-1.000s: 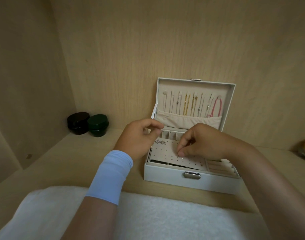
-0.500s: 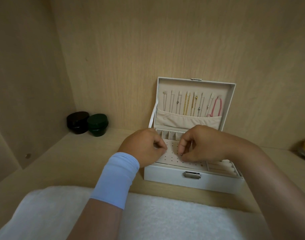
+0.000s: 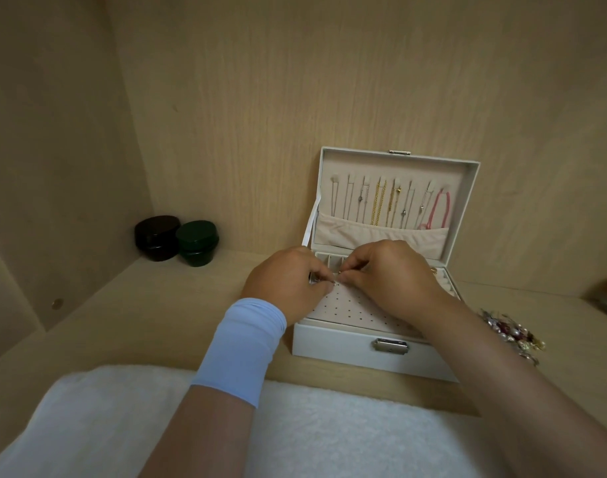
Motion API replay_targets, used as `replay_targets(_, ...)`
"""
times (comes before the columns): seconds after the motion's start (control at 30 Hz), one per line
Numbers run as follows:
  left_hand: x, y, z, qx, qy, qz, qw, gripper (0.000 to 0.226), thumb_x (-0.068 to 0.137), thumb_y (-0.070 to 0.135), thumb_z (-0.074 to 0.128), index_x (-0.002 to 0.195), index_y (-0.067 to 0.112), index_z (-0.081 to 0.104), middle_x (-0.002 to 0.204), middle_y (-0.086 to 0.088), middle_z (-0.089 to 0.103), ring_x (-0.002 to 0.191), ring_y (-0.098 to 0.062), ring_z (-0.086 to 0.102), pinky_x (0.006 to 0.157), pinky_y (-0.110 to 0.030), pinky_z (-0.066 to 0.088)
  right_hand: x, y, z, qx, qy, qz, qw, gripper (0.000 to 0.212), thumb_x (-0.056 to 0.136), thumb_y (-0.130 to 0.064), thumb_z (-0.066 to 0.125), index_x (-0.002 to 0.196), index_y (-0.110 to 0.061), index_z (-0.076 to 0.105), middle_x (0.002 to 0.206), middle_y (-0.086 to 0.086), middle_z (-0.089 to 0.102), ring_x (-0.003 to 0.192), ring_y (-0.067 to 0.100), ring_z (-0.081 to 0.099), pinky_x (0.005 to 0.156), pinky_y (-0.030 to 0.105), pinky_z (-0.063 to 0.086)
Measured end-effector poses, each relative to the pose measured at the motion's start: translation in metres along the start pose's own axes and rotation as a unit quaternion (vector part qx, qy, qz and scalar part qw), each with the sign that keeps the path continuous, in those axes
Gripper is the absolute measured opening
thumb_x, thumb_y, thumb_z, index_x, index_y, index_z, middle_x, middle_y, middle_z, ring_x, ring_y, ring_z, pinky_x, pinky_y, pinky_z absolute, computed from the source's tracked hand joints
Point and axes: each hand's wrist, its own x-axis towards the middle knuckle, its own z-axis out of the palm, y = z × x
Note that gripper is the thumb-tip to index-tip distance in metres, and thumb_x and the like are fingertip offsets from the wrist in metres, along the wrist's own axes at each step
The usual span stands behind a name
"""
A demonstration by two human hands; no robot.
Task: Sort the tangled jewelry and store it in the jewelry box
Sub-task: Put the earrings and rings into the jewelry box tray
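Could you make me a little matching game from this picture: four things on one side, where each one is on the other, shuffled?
Things:
1 pink cord
2 green jar
3 tangled jewelry pile
4 blue wristband

Places:
a right of the jewelry box
b on the left wrist
c inside the open lid
d beside the dark jar

Pairs: 1-c, 2-d, 3-a, 4-b.

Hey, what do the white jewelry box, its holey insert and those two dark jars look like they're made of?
Jewelry box: smooth matte white outside, likely faux leather; its clasp is shiny silver metal. Perforated insert: beige, soft dull surface, probably velvet-like fabric. Brown jar and green jar: glossy highlights suggest glass or lacquered plastic; can't tell which.
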Motion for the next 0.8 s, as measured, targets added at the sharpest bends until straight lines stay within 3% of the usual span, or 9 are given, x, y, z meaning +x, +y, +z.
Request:
replay_targets(0.37,0.002,-0.004,0.002,-0.023,0.001,-0.012,1.000,0.013,0.089,0.034,0.069,0.100,0.032,0.077,0.103,0.013,0.061,0.095,-0.007,0.057,0.087,-0.030,0.050,-0.001,0.000,-0.009,-0.039,-0.073,-0.064,0.994,0.012,0.090,-0.032,0.066,0.093,-0.036,0.077,0.098,-0.018,0.069,0.086,0.004,0.061,0.077,0.034,0.053)
replay_targets(0.5,0.002,-0.004,0.002,-0.026,0.007,-0.017,0.999,0.009,0.089,0.034,0.069,0.096,0.034,0.075,0.099,0.015,0.061,0.095,-0.006,0.057,0.086,-0.030,0.050,0.000,0.003,-0.010,-0.014,-0.080,-0.066,0.994,0.016,0.090,-0.026,0.066,0.093,-0.038,0.077,0.089,-0.024,0.065,0.076,-0.005,0.055,0.078,0.032,0.053)
replay_targets(0.7,0.002,-0.001,0.003,-0.022,0.022,-0.035,0.999,0.008,0.090,0.032,0.067,0.092,0.032,0.075,0.102,0.014,0.063,0.093,-0.006,0.057,0.085,-0.030,0.050,0.001,0.006,-0.010,0.002,-0.088,-0.072,0.994,0.010,0.088,-0.031,0.069,0.089,-0.036,0.077,0.092,-0.024,0.067,0.078,-0.003,0.057,0.077,0.032,0.053)
replay_targets(0.8,0.004,0.001,0.006,-0.016,0.032,-0.047,0.998,0.010,0.091,0.030,0.065,0.092,0.031,0.075,0.101,0.015,0.065,0.091,-0.005,0.057,0.082,-0.028,0.051,0.001,0.006,-0.011,0.001,-0.086,-0.063,0.994,0.012,0.089,-0.028,0.069,0.088,-0.038,0.077,0.079,-0.026,0.064,0.068,-0.008,0.055,0.066,0.024,0.046)
